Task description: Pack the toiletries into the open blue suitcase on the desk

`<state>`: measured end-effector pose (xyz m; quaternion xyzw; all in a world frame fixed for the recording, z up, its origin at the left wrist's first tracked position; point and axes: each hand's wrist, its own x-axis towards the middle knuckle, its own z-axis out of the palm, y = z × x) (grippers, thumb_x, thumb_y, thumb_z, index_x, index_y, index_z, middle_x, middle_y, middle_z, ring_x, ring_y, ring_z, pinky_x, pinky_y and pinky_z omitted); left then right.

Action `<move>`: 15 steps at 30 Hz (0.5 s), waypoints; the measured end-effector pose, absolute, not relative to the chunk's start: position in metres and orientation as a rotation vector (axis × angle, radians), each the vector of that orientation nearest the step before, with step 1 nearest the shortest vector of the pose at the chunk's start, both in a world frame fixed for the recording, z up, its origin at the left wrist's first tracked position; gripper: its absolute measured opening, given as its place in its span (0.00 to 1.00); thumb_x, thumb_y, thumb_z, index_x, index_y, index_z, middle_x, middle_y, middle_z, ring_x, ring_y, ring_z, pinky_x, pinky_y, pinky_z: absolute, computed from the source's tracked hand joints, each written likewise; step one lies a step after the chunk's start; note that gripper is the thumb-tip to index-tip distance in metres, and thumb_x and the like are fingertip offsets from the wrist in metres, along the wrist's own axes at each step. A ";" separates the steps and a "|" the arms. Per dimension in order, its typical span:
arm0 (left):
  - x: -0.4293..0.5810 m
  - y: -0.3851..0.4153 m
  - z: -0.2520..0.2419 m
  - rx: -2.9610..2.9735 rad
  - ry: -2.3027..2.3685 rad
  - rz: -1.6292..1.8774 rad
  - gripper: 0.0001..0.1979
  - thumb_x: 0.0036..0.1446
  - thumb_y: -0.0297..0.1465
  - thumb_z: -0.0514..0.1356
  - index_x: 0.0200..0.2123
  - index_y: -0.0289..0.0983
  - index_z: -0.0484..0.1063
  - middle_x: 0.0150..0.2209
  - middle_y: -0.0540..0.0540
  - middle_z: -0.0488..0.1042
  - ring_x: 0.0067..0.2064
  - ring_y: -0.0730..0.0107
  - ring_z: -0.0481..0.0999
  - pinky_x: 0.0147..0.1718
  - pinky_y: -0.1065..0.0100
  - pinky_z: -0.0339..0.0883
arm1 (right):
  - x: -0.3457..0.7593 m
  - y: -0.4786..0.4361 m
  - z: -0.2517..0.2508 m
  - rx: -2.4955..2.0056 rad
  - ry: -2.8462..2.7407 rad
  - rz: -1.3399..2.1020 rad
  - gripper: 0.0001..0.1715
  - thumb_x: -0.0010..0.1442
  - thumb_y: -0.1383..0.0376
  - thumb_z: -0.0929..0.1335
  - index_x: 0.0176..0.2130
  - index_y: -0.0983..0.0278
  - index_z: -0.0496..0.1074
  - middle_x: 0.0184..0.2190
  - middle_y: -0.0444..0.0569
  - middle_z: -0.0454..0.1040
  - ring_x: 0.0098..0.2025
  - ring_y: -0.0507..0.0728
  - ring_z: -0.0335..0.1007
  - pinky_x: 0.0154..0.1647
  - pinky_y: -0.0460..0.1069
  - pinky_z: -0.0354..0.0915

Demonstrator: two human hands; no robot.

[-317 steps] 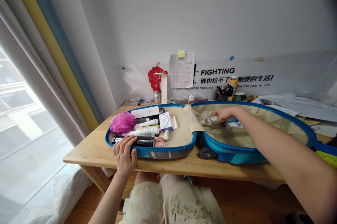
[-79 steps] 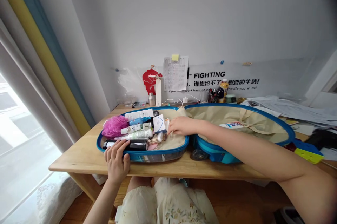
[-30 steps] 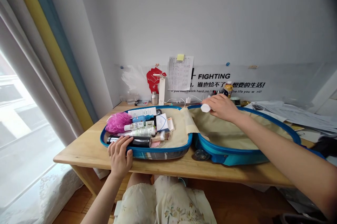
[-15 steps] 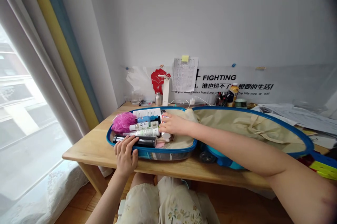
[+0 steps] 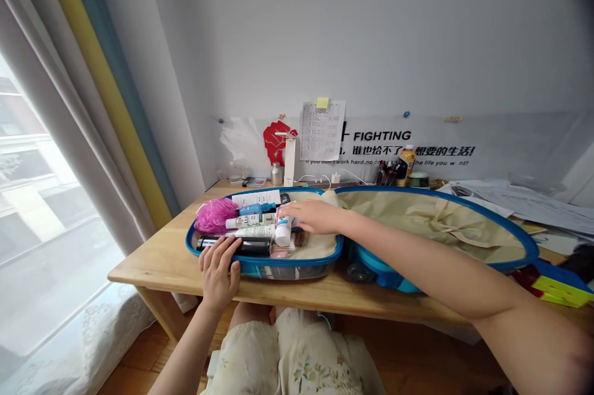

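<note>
Currently holding a white tube [image 5: 283, 231] with red and blue print in the left half of an open blue suitcase [image 5: 297, 261], among other toiletries; impossible to tell whether resting on them or just above. Gripped toward the far end by the closed fingers of the right hand [image 5: 318, 215], probably to leave the capped end free, pointing toward the near rim. Steadied there, most likely, by the left hand [image 5: 219, 265], with relaxed, unclenched fingers draped over the rim onto a black cylinder [image 5: 241, 246]. Laid roughly side by side, seemingly to fit the shallow shell: a clear bottle [image 5: 249, 221] with a white cap, a blue bottle [image 5: 256, 208] and a white carton [image 5: 256, 198], beside a pink mesh puff [image 5: 216, 215] at the left end. Frilled and springy-looking in the puff, glossy and rounded in the cylinder, crisp-edged in the carton. Lined with beige cloth, wrinkled in the right half [image 5: 380, 204] under slack beige straps [image 5: 448, 221]. Set flat on a pale, smooth wooden table [image 5: 143, 265] with a rounded corner.
</note>
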<state>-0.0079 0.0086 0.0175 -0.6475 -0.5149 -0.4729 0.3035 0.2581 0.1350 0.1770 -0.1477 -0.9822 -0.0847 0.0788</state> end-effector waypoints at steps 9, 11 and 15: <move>0.007 0.001 0.033 -1.733 -1.429 -1.239 0.23 0.66 0.38 0.50 0.62 0.42 0.67 0.60 0.39 0.71 0.65 0.53 0.64 0.65 0.52 0.45 | 0.415 0.065 0.189 -1.160 -2.331 -0.178 0.23 0.66 0.53 0.58 0.52 0.53 0.73 0.53 0.49 0.75 0.54 0.62 0.72 0.54 0.58 0.70; 0.024 -0.002 0.042 -1.776 -1.367 -1.212 0.21 0.66 0.38 0.52 0.59 0.43 0.70 0.58 0.41 0.73 0.64 0.53 0.65 0.66 0.51 0.43 | 0.454 0.052 0.170 -1.367 -2.172 -0.183 0.24 0.64 0.49 0.58 0.50 0.51 0.73 0.52 0.50 0.75 0.52 0.64 0.74 0.46 0.58 0.72; 0.070 -0.006 0.064 -1.913 -1.197 -1.120 0.14 0.65 0.36 0.55 0.51 0.46 0.75 0.54 0.46 0.77 0.62 0.57 0.68 0.68 0.53 0.39 | 0.515 0.037 0.132 -1.547 -1.922 -0.235 0.24 0.62 0.43 0.57 0.44 0.48 0.74 0.48 0.50 0.77 0.52 0.68 0.73 0.47 0.62 0.72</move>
